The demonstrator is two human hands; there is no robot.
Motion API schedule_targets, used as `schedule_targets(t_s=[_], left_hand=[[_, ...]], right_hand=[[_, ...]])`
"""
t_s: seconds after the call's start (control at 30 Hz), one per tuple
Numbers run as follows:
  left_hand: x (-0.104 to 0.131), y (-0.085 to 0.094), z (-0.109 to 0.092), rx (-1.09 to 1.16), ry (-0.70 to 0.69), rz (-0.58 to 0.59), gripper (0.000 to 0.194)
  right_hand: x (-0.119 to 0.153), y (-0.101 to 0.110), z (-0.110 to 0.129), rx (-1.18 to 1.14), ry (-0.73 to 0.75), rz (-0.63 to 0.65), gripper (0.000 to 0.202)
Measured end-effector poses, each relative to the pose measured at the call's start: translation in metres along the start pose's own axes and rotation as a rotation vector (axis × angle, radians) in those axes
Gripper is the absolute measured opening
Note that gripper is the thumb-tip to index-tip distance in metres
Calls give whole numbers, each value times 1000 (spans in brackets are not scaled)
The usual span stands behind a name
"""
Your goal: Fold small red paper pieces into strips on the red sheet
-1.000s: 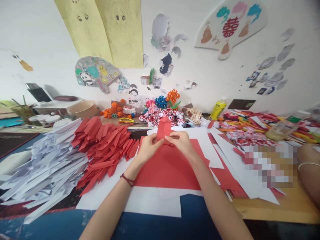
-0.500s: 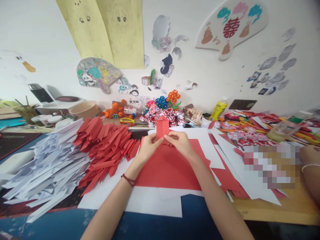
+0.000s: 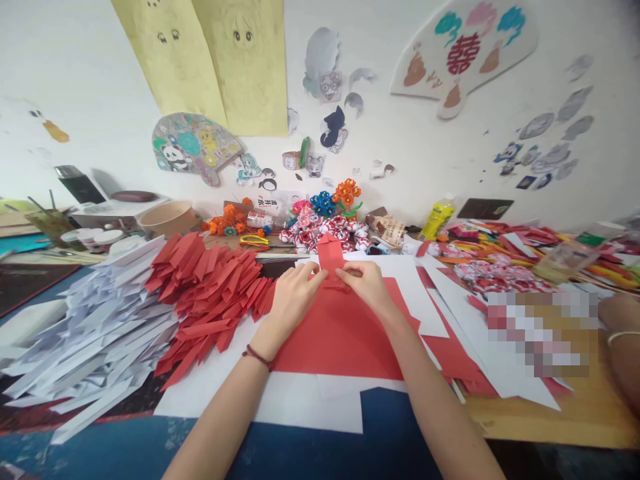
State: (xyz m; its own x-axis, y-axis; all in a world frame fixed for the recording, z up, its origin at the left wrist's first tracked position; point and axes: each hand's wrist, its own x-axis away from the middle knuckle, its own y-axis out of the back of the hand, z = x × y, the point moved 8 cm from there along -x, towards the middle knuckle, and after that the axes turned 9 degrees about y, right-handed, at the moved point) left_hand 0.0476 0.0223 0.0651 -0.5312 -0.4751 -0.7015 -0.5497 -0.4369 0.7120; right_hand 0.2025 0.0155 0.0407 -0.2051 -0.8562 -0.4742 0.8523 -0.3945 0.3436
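Note:
A folded red paper piece (image 3: 331, 257) with a pointed top stands up between my hands, its lower end over a large red sheet (image 3: 345, 333). My left hand (image 3: 296, 293) has its fingers bent at the piece's left side, near the lower part. On the right side, my right hand (image 3: 364, 283) pinches the paper between thumb and fingers. White sheets (image 3: 310, 400) lie under the red one. Folded red strips (image 3: 210, 287) are heaped to the left, beside a pile of folded white strips (image 3: 110, 320).
Paper flowers (image 3: 325, 227), yellow-handled scissors (image 3: 254, 241) and a yellow bottle (image 3: 440, 217) line the wall. A beige bowl (image 3: 167, 217) is at the back left. Another person's arm (image 3: 620, 340) is at the right edge, near more paper (image 3: 495, 347).
The red piece has tilted and shifted slightly right, and a folded part now shows at its lower end. My left hand has turned, with its back more toward the camera.

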Motion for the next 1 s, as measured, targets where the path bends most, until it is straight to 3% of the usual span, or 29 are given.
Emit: schedule_targets(t_s=[0.1, 0.2, 0.47, 0.6, 0.73, 0.83, 1.0], left_hand=[[0, 1, -2, -10, -37, -11, 23], [-1, -3, 1, 33, 9, 33, 22], [-4, -15, 28, 589, 390, 60, 13], [-1, -29, 41, 865, 578, 61, 28], [4, -49, 44, 1123, 712, 174, 40], [7, -55, 45, 1242, 799, 209, 44], [3, -50, 37, 1276, 770, 251, 36]], right_hand=[[0, 1, 1, 30, 15, -10, 30], [0, -2, 2, -1, 17, 5, 31], [4, -13, 3, -171, -27, 93, 31], [4, -14, 3, -216, -39, 92, 30], [5, -15, 5, -254, -39, 101, 29], [5, -16, 6, -268, -42, 101, 29], [5, -17, 6, -298, -56, 109, 30]])
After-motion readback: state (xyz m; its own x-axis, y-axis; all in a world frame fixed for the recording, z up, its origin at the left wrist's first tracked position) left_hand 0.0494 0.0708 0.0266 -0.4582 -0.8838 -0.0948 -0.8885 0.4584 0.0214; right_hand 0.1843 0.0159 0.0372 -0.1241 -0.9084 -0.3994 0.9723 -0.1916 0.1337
